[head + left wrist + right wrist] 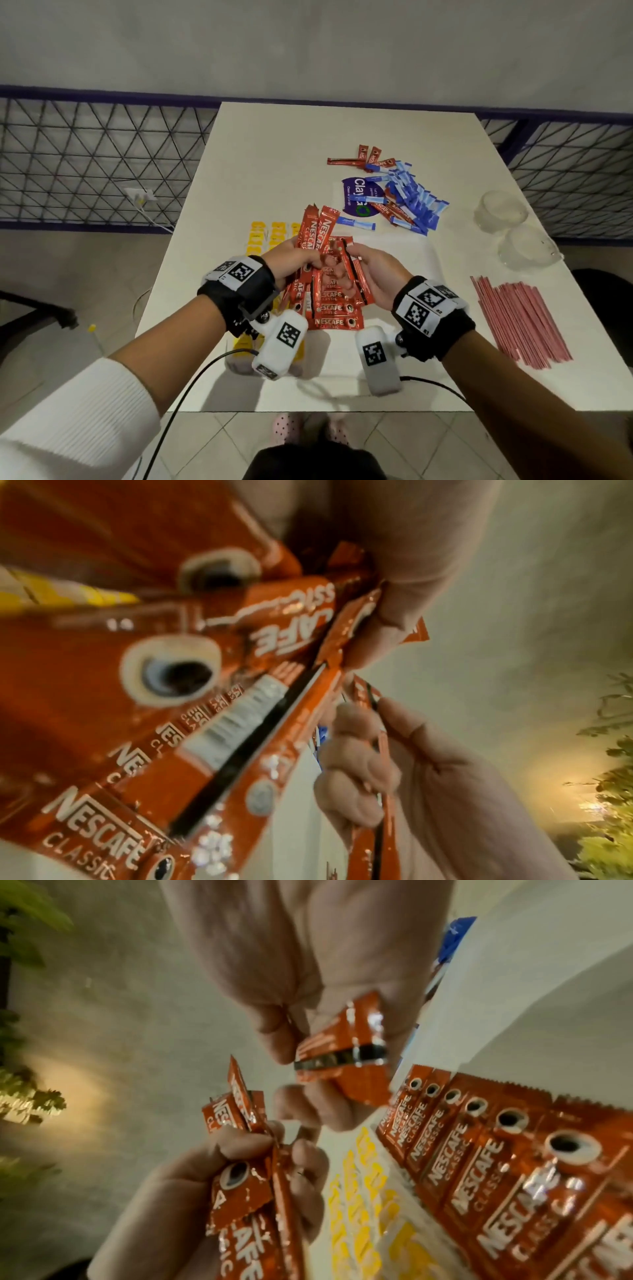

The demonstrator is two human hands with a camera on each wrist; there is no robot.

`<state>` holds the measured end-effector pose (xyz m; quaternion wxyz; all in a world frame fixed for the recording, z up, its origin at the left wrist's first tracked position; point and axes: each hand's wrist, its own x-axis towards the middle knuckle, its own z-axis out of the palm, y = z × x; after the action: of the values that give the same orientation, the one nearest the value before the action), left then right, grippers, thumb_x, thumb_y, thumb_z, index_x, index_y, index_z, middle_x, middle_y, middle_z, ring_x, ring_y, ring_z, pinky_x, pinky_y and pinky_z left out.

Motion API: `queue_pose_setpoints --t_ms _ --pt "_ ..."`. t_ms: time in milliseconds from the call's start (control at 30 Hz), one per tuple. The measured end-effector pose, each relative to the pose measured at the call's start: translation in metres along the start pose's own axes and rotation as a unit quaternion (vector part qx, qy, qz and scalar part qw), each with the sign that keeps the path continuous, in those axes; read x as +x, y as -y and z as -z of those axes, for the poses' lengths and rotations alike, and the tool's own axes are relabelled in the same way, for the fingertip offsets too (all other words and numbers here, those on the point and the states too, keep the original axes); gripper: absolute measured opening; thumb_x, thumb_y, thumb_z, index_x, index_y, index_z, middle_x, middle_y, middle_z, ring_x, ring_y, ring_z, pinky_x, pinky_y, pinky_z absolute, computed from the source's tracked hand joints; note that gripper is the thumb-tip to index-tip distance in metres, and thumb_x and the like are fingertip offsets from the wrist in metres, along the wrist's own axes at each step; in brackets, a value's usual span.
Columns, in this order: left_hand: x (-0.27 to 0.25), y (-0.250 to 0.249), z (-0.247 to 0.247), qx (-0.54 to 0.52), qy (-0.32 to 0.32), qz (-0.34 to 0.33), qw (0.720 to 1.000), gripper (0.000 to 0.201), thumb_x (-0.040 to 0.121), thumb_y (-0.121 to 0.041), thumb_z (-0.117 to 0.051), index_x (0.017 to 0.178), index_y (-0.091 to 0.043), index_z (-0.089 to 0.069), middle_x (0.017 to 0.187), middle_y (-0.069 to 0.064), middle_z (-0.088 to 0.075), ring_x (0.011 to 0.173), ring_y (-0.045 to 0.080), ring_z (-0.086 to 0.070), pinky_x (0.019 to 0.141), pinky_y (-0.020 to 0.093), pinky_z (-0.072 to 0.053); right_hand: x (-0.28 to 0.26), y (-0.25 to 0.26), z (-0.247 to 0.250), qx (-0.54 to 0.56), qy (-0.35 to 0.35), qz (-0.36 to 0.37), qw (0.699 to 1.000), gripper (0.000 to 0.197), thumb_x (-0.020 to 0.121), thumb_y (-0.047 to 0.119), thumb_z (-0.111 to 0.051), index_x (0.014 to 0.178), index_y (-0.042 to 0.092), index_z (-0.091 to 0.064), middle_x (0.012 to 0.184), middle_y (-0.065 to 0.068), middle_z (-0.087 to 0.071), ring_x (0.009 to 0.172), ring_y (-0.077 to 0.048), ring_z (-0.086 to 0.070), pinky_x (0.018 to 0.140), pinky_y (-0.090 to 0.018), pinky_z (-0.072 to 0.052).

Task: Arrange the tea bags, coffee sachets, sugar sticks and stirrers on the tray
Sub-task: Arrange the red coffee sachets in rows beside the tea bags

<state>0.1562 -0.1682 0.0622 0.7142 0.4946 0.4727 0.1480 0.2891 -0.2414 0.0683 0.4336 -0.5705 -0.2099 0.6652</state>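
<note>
Tea bags (274,234): yellow rows lay on the white counter (274,164), far left.
Left hand (291,260): its grip clasped a fan of red coffee sachets (313,236).
Sachet row (334,308): red sachets lay overlapped beneath both hands.
Right hand (378,274): its grip pinched one red sachet (352,270).
Sugar sticks (409,198): blue heap farther back.
Stirrers (520,318): pink bundle, far right.
</note>
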Motion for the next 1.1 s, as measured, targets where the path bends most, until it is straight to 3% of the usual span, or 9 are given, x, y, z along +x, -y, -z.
queue_pose_setpoints --t_ms 100,167,200,267,433,600,733,900,1100 --pt "-0.002 0.003 -0.001 0.006 0.028 0.014 0.999 0.027 0.081 0.013 -0.054 0.097 -0.009 -0.053 0.084 0.011 -0.062 0.066 0.02 -0.062 0.071 0.035 -0.052 0.0 -0.002 0.006 -0.082 -0.008 0.015 0.996 0.026 0.097 0.028 -0.04 0.086 0.01 -0.054 0.062 -0.002 -0.052 0.051 -0.012 -0.044 0.052 -0.022 -0.034" --pt "-0.005 0.007 -0.002 -0.011 0.051 0.016 0.999 0.034 0.081 0.009 -0.058 0.11 -0.008 -0.05 0.085 0.009 -0.063 0.058 0.014 -0.065 0.069 0.036 -0.053 0.001 -0.005 0.01 -0.089 -0.002 0.017 0.996 0.026 0.096 0.025 -0.045 0.11 0.009 -0.059 0.092 -0.009 -0.066 0.08 -0.022 -0.064 0.075 -0.028 -0.051" --pt "-0.008 0.009 -0.002 -0.021 0.057 0.011 0.998 0.036 0.083 0.007 -0.058 0.114 -0.009 -0.049 0.082 0.007 -0.065 0.055 0.011 -0.065 0.066 0.034 -0.053 0.001 -0.006 0.012 -0.108 -0.006 0.023 0.994 0.03 0.095 0.019 -0.047 0.123 0.011 -0.056 0.109 -0.008 -0.064 0.098 -0.025 -0.063 0.089 -0.035 -0.051" --pt "-0.013 0.014 -0.003 -0.036 0.065 -0.004 0.997 0.029 0.087 0.004 -0.053 0.111 -0.01 -0.048 0.068 0.0 -0.067 0.05 0.007 -0.063 0.056 0.027 -0.053 -0.002 -0.006 0.017 -0.196 -0.022 0.054 0.979 0.041 0.093 0.008 -0.05 0.133 0.015 -0.049 0.122 -0.005 -0.057 0.109 -0.025 -0.059 0.098 -0.038 -0.047" --pt "-0.021 0.022 -0.004 -0.052 0.058 -0.006 0.997 0.009 0.087 -0.003 -0.053 0.085 -0.012 -0.052 0.05 -0.001 -0.059 0.041 0.009 -0.055 0.046 0.023 -0.051 -0.004 -0.008 0.03 -0.246 -0.009 0.125 0.961 0.041 0.083 0.0 -0.063 0.123 0.009 -0.055 0.085 0.002 -0.057 0.078 -0.008 -0.056 0.078 -0.018 -0.049" --pt "-0.023 0.023 -0.003 -0.053 0.012 -0.009 0.998 0.016 0.072 -0.019 -0.07 0.062 -0.012 -0.059 0.053 0.002 -0.056 0.039 0.012 -0.05 0.043 0.023 -0.046 -0.002 -0.006 0.032 -0.245 0.023 0.124 0.961 0.029 0.078 0.0 -0.068 0.103 0.012 -0.061 0.082 0.002 -0.064 0.078 -0.008 -0.062 0.076 -0.02 -0.052" --pt "-0.026 0.021 0.001 -0.008 -0.021 0.0 1.0 0.017 0.083 -0.01 -0.065 0.067 -0.008 -0.06 0.05 0.001 -0.06 0.034 0.01 -0.049 0.041 0.02 -0.046 -0.003 -0.005 0.035 -0.225 0.036 0.124 0.966 0.024 0.078 0.005 -0.07 0.1 0.012 -0.063 0.086 0.002 -0.069 0.079 -0.007 -0.066 0.072 -0.016 -0.054" --pt "-0.03 0.026 0.001 0.03 -0.04 -0.008 0.999 0.017 0.084 -0.01 -0.064 0.069 -0.006 -0.055 0.044 0.003 -0.055 0.033 0.014 -0.047 0.044 0.022 -0.045 -0.003 -0.009 0.04 -0.186 0.029 0.09 0.978 0.017 0.076 0.013 -0.072 0.091 0.019 -0.065 0.09 -0.004 -0.071 0.086 -0.017 -0.067 0.081 -0.029 -0.055" --pt "-0.033 0.028 0.0 -0.008 -0.067 -0.027 0.997 0.013 0.082 -0.009 -0.064 0.073 -0.009 -0.056 0.045 0.002 -0.054 0.036 0.013 -0.048 0.048 0.023 -0.047 -0.011 -0.009 0.043 -0.124 0.078 0.007 0.989 0.011 0.089 0.011 -0.055 0.083 0.004 -0.061 0.064 -0.006 -0.066 0.048 -0.007 -0.055 0.046 -0.015 -0.045"
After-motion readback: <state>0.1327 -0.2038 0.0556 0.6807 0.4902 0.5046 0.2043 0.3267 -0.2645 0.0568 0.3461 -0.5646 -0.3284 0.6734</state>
